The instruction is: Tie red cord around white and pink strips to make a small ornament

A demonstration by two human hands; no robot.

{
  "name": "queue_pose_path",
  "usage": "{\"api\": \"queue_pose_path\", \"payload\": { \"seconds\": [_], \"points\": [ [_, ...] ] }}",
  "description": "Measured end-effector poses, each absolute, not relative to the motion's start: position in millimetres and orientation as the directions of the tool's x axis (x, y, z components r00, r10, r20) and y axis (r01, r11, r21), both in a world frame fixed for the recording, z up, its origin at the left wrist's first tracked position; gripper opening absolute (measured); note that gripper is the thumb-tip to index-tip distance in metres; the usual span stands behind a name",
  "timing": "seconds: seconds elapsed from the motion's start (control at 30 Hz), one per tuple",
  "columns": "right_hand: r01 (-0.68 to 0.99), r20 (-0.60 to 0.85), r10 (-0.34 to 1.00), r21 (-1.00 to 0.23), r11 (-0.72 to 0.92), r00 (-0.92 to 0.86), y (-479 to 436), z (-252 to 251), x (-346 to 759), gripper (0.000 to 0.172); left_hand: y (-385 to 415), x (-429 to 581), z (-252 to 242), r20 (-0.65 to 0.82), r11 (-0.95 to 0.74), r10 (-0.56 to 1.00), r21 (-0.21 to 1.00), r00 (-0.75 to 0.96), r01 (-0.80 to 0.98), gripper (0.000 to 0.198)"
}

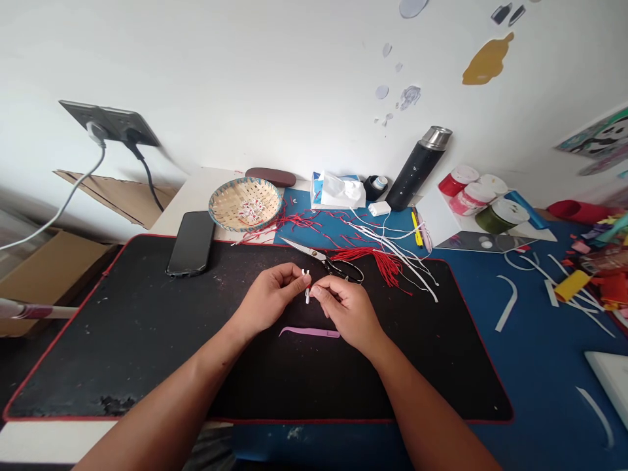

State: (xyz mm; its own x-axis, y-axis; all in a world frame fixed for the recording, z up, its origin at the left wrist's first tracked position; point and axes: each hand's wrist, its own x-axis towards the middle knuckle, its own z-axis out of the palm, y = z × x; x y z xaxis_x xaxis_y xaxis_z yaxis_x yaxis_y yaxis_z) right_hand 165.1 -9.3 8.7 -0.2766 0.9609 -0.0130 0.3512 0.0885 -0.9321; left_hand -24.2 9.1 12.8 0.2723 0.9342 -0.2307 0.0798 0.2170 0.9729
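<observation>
Above the middle of the black mat, my left hand point(272, 293) pinches a small red-and-white knotted cord point(307, 296) between thumb and fingers. My right hand point(347, 307) is closed at the cord's right side, its thumb and forefinger pressed together on it. The cord's white ends stick out above and below the fingertips; its finer shape is too small to make out. Just beyond the hands lie scissors point(314, 252) with black handles, blades pointing left. Purple curved tweezers point(310, 332) rest on the mat point(122, 340) below the hands.
Red cords point(375, 256) and white cords point(392, 247) lie behind the right hand. A woven basket point(218, 216) holds small red-and-white pieces. Around the mat are a phone point(191, 243), a tissue pack point(338, 191), a black thermos point(417, 171), paint jars point(500, 216) and paper scraps point(507, 304).
</observation>
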Motion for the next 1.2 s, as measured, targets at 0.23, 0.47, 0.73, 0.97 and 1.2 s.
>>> {"api": "queue_pose_path", "payload": {
  "seconds": [0.23,0.47,0.73,0.97,1.2],
  "points": [
    [0.369,-0.036,0.957,-0.926,0.076,-0.288,-9,6,165,0.026,9,-26,8,-0.191,0.138,0.943,0.969,0.272,0.202,0.044],
    [0.281,-0.084,0.969,-0.959,-0.016,-0.233,-8,7,167,0.029,15,-37,7,-0.273,0.276,0.86,0.959,0.432,0.056,0.052],
    [0.253,-0.108,0.968,-0.966,-0.048,-0.229,-7,8,169,0.029,13,-35,10,-0.25,0.213,0.883,0.968,0.396,0.136,0.05],
    [0.07,-0.157,0.957,-0.987,-0.144,-0.242,-5,4,169,0.032,12,-30,7,-0.228,0.24,0.905,0.971,0.358,0.011,0.049],
    [-0.15,-0.186,0.948,-0.962,-0.23,-0.258,-2,3,165,0.034,13,-23,-3,-0.236,0.328,0.914,0.908,0.329,-0.259,0.045]
  ]
}}
